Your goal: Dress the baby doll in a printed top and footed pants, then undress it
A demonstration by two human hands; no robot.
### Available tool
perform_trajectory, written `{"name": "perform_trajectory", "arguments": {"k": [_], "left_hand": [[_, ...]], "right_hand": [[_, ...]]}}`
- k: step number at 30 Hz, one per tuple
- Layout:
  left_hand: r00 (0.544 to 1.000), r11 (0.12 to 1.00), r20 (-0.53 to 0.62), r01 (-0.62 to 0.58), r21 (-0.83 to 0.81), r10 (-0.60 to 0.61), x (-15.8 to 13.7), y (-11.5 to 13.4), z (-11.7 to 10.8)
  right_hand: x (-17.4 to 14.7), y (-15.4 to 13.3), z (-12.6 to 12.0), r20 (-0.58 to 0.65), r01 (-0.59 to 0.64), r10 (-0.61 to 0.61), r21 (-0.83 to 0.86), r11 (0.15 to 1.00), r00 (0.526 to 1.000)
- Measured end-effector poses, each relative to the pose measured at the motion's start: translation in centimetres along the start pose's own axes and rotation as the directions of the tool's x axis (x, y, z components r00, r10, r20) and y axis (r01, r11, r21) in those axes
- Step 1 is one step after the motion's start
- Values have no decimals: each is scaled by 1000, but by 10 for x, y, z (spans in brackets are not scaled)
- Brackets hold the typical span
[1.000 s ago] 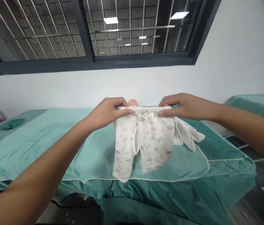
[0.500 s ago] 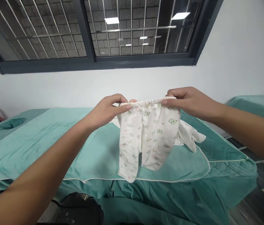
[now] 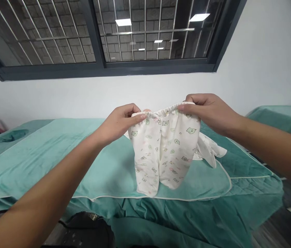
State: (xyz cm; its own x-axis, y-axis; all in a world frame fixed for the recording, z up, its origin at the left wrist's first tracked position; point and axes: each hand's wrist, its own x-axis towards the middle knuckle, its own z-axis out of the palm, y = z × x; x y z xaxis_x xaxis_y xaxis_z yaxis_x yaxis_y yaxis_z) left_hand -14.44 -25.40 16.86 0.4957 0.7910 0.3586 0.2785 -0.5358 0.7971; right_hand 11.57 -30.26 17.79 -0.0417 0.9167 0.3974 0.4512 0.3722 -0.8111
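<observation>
A pair of white baby pants (image 3: 164, 148) with small green and pink animal prints hangs from both my hands above the bed. My left hand (image 3: 123, 122) pinches the elastic waistband at its left end, thumb in front. At the opposite end, my right hand (image 3: 207, 112) grips the waistband in the same way, slightly higher. Behind the pants lies another white printed garment (image 3: 209, 148), mostly hidden, with a sleeve-like part showing at the right. A small skin-coloured rounded thing (image 3: 147, 110) peeks over the waistband; I cannot make out what it is.
The bed (image 3: 253, 182) has a dark green quilted cover with a light green sheet (image 3: 57, 155) over it. A face hole (image 3: 13, 135) is at its left end. A black object (image 3: 83, 230) stands below the front edge. Behind is a barred window (image 3: 145, 34).
My right hand has risen slightly, so the waistband slants more. The pant legs have swung a little to the right, and the left leg's hem sits higher.
</observation>
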Motion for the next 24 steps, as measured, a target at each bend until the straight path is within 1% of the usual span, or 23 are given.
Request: {"name": "perform_trajectory", "arguments": {"k": [3, 7, 10, 13, 15, 19, 24], "left_hand": [[999, 1000, -43, -6, -19, 5, -1, 3, 4], [986, 1000, -166, -16, -12, 14, 1, 8, 14], [971, 999, -240, -33, -41, 23, 2, 14, 21], [964, 994, -265, -51, -92, 25, 1, 18, 25], [965, 992, -260, -53, -115, 21, 0, 19, 25], [969, 987, -249, -36, -156, -4, -3, 17, 19], [953, 979, -291, 32, -200, -90, -3, 14, 12]], "right_hand": [[-1, -2, 7, -7, -10, 10, 63, 998, 1000], [-6, -10, 22, -4, -33, 34, 124, 992, 999], [-10, -18, 33, 22, -2, -1, 141, 990, 1000], [-12, -22, 38, 47, 33, -42, 171, 985, 998], [-11, -23, 38, 24, 32, -36, 176, 984, 999], [-9, -18, 30, -16, -44, 49, 234, 971, 999], [-5, -14, 22, -22, -171, 194, 378, 910, 981]]}}
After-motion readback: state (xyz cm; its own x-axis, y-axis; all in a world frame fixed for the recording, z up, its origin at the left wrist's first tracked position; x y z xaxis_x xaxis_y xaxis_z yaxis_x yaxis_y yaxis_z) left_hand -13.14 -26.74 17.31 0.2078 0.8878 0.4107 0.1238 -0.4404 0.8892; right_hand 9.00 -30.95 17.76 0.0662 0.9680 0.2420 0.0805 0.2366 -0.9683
